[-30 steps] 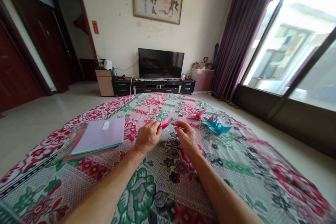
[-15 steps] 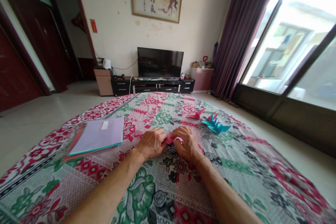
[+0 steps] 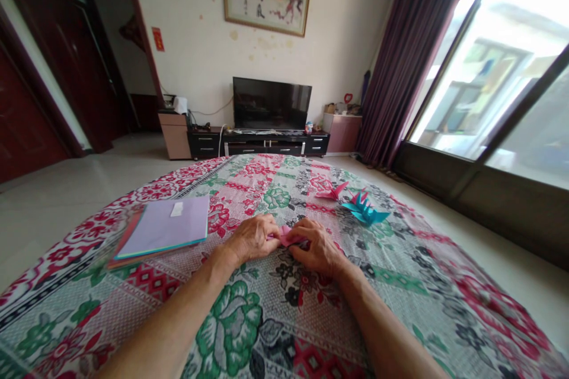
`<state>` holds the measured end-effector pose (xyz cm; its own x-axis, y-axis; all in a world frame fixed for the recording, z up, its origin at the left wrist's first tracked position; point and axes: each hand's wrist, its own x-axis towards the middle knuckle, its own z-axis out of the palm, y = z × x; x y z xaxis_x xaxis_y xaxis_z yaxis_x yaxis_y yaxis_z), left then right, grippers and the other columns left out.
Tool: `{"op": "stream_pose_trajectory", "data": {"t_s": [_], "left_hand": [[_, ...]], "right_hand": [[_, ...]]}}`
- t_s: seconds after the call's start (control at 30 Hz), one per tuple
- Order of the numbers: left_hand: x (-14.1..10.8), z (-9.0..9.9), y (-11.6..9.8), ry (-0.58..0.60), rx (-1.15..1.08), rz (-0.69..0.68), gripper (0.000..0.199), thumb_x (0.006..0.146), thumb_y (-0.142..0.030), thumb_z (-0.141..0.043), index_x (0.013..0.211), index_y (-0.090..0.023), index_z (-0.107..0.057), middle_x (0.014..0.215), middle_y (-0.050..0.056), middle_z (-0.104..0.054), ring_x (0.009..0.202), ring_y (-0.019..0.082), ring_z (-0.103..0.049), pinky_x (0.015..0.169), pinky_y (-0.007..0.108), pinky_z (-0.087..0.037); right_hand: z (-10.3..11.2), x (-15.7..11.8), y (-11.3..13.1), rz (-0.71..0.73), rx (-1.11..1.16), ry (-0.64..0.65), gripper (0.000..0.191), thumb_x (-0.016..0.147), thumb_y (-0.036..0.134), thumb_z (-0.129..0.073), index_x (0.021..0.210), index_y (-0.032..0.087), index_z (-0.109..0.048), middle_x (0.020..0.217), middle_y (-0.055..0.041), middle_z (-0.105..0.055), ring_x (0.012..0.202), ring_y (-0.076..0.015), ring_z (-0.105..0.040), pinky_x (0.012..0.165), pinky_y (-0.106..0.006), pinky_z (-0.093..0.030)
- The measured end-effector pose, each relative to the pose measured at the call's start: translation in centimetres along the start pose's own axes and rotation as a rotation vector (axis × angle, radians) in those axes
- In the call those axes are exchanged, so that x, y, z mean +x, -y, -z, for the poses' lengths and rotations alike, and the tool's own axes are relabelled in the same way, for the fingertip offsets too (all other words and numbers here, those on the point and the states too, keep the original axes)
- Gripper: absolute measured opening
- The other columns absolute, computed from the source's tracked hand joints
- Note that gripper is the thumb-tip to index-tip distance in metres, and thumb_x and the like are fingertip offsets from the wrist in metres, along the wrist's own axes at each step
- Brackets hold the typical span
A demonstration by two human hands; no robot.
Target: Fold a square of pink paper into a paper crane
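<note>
A small piece of folded pink paper (image 3: 285,236) is between my two hands, just above or on the patterned tablecloth (image 3: 231,320). My left hand (image 3: 255,238) pinches its left end, thumb and fingers closed. On the other side, my right hand (image 3: 315,247) grips the right part, with fingertips on top and the thumb in front. Fingers cover much of the paper, so its full shape is hidden. Beyond my right hand lie folded paper cranes: a pink one (image 3: 332,192) and several blue ones (image 3: 365,211) bunched together, with more pink behind them.
Left of my hands lies a stack of coloured paper sheets (image 3: 166,228), lilac on top, with a small white label (image 3: 176,209) on it. The round table's far edge faces a television (image 3: 272,103) on a low black cabinet (image 3: 207,145). A large window (image 3: 480,83) is on the right.
Both hands have shifted their hold on the pink paper; the right thumb has moved down and left, and more of the paper's middle shows. The cranes and sheet stack stay put.
</note>
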<state>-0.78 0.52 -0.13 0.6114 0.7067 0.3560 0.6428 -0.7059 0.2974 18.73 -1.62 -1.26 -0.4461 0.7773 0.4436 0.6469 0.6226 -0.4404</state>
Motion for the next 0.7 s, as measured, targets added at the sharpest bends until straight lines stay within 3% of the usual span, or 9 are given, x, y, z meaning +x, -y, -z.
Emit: {"op": "stream_pose_trajectory", "data": {"t_s": [0.23, 0.57, 0.7], "left_hand": [[0.3, -0.3, -0.1, -0.048, -0.092, 0.088, 0.021, 0.077, -0.026, -0.053, 0.060, -0.019, -0.064, 0.070, 0.001, -0.058, 0.070, 0.012, -0.053, 0.067, 0.023, -0.042], [0.7, -0.1, 0.6, 0.047, -0.185, 0.172, 0.020, 0.072, -0.022, -0.052, 0.055, -0.016, -0.060, 0.077, 0.002, -0.060, 0.072, 0.012, -0.054, 0.068, 0.023, -0.042], [0.9, -0.3, 0.7, 0.028, -0.186, 0.195, 0.022, 0.071, -0.021, -0.052, 0.050, -0.016, -0.058, 0.072, 0.002, -0.059, 0.067, 0.012, -0.053, 0.065, 0.023, -0.041]], "right_hand": [[-0.2, 0.3, -0.8, -0.028, 0.066, 0.005, 0.015, 0.075, 0.021, -0.060, 0.083, 0.026, -0.071, 0.088, -0.0020, -0.061, 0.084, -0.0154, -0.055, 0.078, -0.029, -0.040], [-0.2, 1.3, -0.3, -0.122, 0.059, -0.025, 0.013, 0.071, 0.018, -0.058, 0.063, 0.020, -0.067, 0.066, -0.0008, -0.059, 0.065, -0.0124, -0.051, 0.063, -0.025, -0.039], [-0.4, 1.6, 0.0, -0.147, -0.002, -0.039, 0.016, 0.072, 0.018, -0.057, 0.058, 0.019, -0.064, 0.064, -0.0011, -0.058, 0.063, -0.0120, -0.050, 0.061, -0.024, -0.037]]}}
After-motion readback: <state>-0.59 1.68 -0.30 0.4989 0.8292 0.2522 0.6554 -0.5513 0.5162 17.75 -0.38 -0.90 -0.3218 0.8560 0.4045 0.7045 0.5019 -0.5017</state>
